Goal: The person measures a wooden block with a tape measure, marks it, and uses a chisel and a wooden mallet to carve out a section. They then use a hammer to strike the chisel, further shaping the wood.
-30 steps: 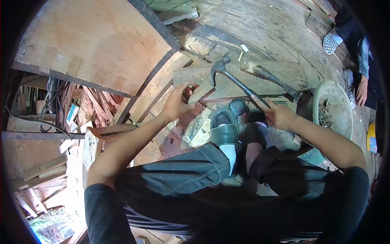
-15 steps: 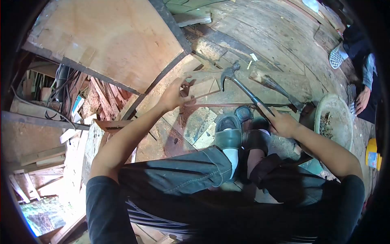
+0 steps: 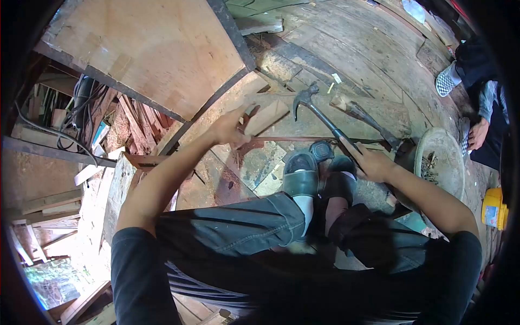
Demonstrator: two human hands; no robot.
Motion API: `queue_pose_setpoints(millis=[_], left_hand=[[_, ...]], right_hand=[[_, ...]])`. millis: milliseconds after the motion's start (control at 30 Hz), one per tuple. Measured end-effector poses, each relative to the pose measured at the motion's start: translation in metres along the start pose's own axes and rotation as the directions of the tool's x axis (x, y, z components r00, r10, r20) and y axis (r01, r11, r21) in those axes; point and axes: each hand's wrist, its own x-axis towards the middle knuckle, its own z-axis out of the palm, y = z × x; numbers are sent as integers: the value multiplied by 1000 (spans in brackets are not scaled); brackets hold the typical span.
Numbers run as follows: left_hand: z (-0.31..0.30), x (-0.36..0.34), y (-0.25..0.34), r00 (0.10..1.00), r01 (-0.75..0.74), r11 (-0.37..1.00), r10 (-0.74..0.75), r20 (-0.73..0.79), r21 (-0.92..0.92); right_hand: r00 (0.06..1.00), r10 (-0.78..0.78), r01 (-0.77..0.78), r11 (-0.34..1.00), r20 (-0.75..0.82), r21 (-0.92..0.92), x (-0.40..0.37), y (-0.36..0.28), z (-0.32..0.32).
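Observation:
My left hand (image 3: 232, 129) grips the left end of a short wooden block (image 3: 266, 117), which is tilted over a larger wooden board (image 3: 309, 125) on the floor. Fingers of my right hand (image 3: 371, 162) are wrapped round the handle of a claw hammer (image 3: 328, 121). The hammer's head lies just right of the block, apart from it. To the right of the hammer head, a second tool with a wooden handle (image 3: 368, 115) rests on the board.
A bucket (image 3: 417, 157) with nails stands at the right, near my right forearm. Beyond it are a yellow container (image 3: 492, 210) and another person's hand (image 3: 478, 134). A plywood-topped table (image 3: 146, 54) stands at upper left. My sandalled feet are below the board.
The wooden block in my left hand has turned, showing a broad face now. The hammer in my right hand has barely moved. The view has shifted slightly.

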Motion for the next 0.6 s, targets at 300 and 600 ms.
queue_pose_setpoints(millis=[300, 600], left_hand=[[-14, 1, -20, 1000, 19, 958, -15, 16, -288], [0, 7, -35, 991, -136, 991, 136, -11, 18]], right_hand=[[999, -33, 34, 999, -23, 35, -1, 2, 1], [1000, -25, 25, 999, 13, 28, -1, 0, -5]])
